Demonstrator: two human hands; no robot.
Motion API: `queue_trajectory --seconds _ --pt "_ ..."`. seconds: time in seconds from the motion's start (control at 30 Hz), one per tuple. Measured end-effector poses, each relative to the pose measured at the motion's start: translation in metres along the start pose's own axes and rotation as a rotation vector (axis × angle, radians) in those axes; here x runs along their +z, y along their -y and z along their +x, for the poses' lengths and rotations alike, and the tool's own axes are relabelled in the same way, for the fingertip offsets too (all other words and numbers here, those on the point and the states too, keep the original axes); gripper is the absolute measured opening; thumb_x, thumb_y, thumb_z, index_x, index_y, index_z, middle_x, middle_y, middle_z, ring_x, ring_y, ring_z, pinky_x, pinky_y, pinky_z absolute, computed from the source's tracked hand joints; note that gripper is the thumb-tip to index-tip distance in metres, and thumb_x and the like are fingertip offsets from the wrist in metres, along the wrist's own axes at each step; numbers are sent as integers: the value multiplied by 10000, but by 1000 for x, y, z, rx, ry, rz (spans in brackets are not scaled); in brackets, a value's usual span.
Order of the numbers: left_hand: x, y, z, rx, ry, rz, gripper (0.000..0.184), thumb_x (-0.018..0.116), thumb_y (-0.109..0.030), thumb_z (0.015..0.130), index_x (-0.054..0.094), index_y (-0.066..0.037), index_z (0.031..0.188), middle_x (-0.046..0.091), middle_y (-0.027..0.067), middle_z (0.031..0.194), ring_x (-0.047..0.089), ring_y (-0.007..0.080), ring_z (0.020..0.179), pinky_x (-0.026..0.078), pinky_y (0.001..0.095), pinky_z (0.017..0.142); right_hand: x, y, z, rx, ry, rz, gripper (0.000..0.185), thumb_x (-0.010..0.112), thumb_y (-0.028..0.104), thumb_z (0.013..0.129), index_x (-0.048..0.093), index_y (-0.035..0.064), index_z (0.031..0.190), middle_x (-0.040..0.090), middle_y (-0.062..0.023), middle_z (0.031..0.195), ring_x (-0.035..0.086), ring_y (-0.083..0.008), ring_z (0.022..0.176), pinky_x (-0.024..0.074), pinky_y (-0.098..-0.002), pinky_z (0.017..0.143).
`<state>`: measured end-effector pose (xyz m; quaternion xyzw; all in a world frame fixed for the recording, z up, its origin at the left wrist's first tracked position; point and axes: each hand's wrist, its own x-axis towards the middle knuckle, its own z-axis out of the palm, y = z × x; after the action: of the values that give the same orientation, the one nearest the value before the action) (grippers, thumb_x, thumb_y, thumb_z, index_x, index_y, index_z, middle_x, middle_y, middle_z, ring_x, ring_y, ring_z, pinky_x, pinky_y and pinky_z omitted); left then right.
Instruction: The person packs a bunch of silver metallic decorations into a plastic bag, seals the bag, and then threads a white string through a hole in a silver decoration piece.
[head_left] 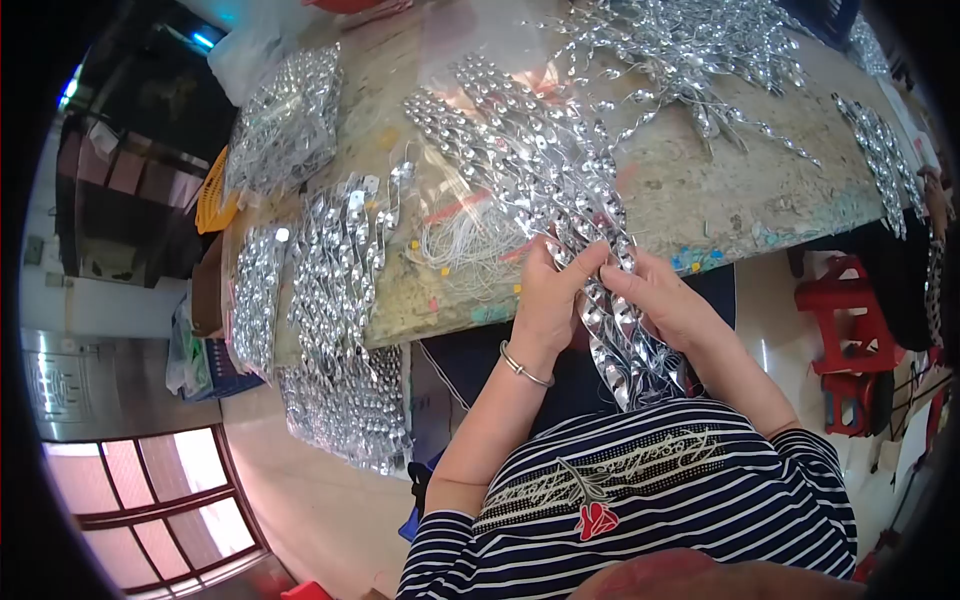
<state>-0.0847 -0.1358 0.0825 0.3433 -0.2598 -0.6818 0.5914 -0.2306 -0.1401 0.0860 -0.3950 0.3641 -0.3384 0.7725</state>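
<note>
A bundle of twisted silver foil strands [565,165] runs from the table over its front edge to my lap. My left hand [552,295], with a bracelet at the wrist, is closed on the bundle near the edge. Just beside it, my right hand [655,295] grips the same strands, thumb and fingers pressed in. The two thumbs nearly meet on top of the foil. Below my hands the strand ends [645,370] spread out in front of my striped shirt. A tangle of thin white strings [465,245] lies left of the bundle.
More silver strands hang over the table's [440,310] left edge [340,270]. A packed bag of strands [290,120] and a loose pile [700,50] lie farther back. At the right stand red stools [840,310], near another person's arm [935,195]. A yellow basket [212,195] is at left.
</note>
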Motion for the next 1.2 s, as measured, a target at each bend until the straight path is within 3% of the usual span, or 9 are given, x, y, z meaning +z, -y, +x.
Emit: queue_trajectory --seconds 0.13,0.23,0.43,0.63,1.2 --pt "-6 -1 -6 -10 -62 42 334 645 -6 813 501 1 1114 612 76 1003 611 137 869 509 260 729 7 -7 2 -62 -54 40 577 582 333 888 377 -5 1308 586 -16 975 471 3 628 363 -167 479" --pt "-5 -2 -9 -2 -104 26 337 647 10 805 515 3 1115 618 74 1016 608 124 865 503 242 719 0 -12 1 18 -80 -8 599 551 347 906 337 -5 1341 579 -28 1021 470 8 645 351 -161 478" --pt "3 -5 -14 76 -52 -52 432 620 6 811 459 23 1212 600 118 1114 612 171 952 513 290 794 8 -3 -4 86 -97 140 488 475 303 952 340 55 1350 572 -11 1030 548 -21 710 416 -162 487" --pt "4 -4 -14 74 -67 -95 411 613 56 807 471 -3 1188 602 104 1092 608 182 955 520 306 808 2 -5 -6 71 18 289 388 428 254 971 371 83 1315 553 -20 1011 585 -61 805 523 -227 612" --pt "1 0 -16 83 -123 -41 301 616 54 800 506 -28 1068 593 47 958 613 146 854 523 275 733 9 5 -9 73 -15 310 339 434 260 963 423 75 1247 550 -19 1006 578 -56 809 506 -203 561"
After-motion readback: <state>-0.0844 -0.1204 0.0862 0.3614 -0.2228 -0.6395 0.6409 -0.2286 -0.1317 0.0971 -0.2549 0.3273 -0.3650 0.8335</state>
